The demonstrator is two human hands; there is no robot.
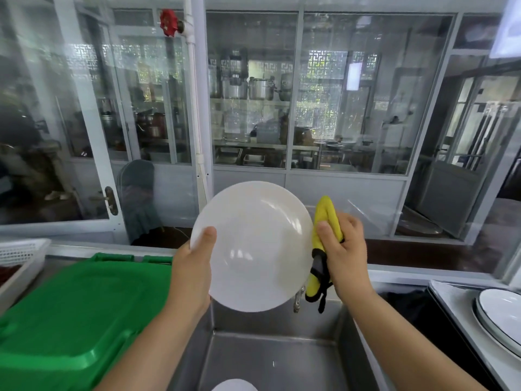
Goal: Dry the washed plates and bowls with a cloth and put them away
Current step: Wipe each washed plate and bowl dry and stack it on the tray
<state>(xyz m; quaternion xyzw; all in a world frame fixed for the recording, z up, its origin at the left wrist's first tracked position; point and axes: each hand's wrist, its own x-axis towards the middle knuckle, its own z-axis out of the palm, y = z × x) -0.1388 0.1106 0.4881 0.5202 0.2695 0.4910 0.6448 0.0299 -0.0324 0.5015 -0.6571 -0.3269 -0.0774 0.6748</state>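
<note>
Two hands are busy: the left hand (197, 258) pinches the white plate (252, 245) by its rim, upright above the sink (267, 359); the right hand (342, 246) grips a yellow cloth (327, 218) at the opposite edge. A wet rim could slip from that one-sided pinch and drop into the sink.

Your way down into the steel sink (270, 359) is open between your forearms, though a white dish (234, 385) sits at its near edge. A green plastic lid (70, 311) blocks the left counter, with a white basket (19, 255) behind it. Stacked black-rimmed plates (499, 311) occupy the right. The glass partition (349, 94) closes off everything ahead.
</note>
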